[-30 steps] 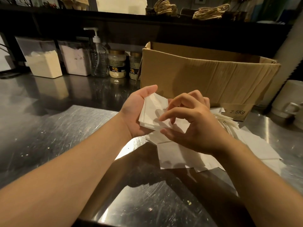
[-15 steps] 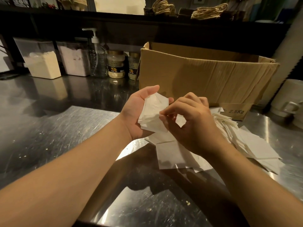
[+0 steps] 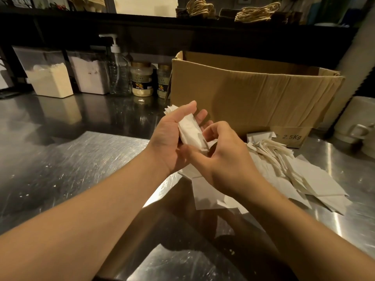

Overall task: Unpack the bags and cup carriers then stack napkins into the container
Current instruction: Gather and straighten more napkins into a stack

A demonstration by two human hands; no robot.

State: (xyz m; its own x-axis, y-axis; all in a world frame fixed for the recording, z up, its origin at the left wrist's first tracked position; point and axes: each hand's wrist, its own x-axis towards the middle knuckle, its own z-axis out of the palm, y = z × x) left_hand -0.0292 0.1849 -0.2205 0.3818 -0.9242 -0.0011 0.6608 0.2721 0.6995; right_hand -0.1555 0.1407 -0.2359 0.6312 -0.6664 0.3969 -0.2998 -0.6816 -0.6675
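My left hand (image 3: 170, 142) grips a small stack of white napkins (image 3: 190, 132), thumb over the top edge and fingers behind it. My right hand (image 3: 225, 157) curls around the stack's lower right end, its thumb under the bottom corner. The stack is turned nearly edge-on above the steel counter (image 3: 81, 159). A loose pile of white napkins (image 3: 300, 175) lies fanned out on the counter to the right and under my hands. Behind it stands an open cardboard box (image 3: 253, 94) marked 2.5Kg.
Along the back wall stand two clear containers of powder (image 3: 48, 78), a pump bottle (image 3: 118, 72) and two jars (image 3: 142, 80). A white mug (image 3: 359, 122) sits at the far right. A dark shelf above carries coiled twine handles (image 3: 257, 11).
The napkin stack has been turned from flat-facing to nearly edge-on in my left hand. My right hand slid from the stack's face down to its lower end.
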